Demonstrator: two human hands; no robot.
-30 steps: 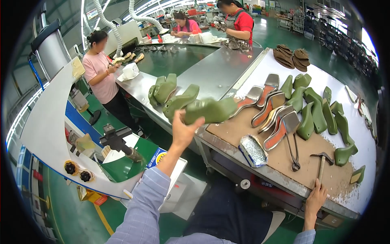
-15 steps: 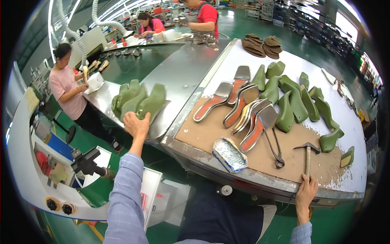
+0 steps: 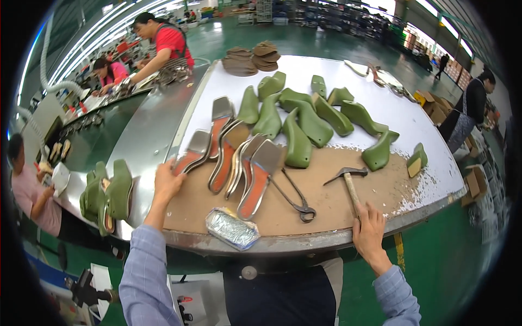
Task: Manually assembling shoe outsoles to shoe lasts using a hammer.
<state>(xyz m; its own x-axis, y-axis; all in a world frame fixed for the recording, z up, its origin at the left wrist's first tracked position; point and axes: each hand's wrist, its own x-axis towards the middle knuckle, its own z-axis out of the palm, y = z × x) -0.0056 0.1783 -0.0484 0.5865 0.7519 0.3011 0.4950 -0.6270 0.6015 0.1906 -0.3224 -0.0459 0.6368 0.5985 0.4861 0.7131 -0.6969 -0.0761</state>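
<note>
My left hand (image 3: pixel 167 183) is at the near end of the leftmost insole (image 3: pixel 189 157), thumb and fingers closed about its edge. That insole is orange-red with a grey end and pale rim. Several more insoles (image 3: pixel 252 201) lie overlapped to its right. My right hand (image 3: pixel 371 229) rests at the table's front edge, its fingers closed around the lower end of a wooden hammer handle (image 3: pixel 350 191). The hammer's dark metal head lies on the brown board. Black pincers (image 3: pixel 296 202) lie between insoles and hammer. In front is a wrapped block (image 3: pixel 232 228) in clear-looking, shiny film.
Several green shoe lasts (image 3: pixel 307 122) cover the table's middle. More green lasts (image 3: pixel 118 187) stand on the metal surface at left. Brown stacked pieces (image 3: pixel 239 61) sit at the far edge. Co-workers in red (image 3: pixel 173 43), pink (image 3: pixel 35 187) and dark clothing (image 3: pixel 468 106) are around.
My left hand has left the green lasts on the metal surface and moved right to the insoles. My right hand stays at the hammer handle. The view has turned right.
</note>
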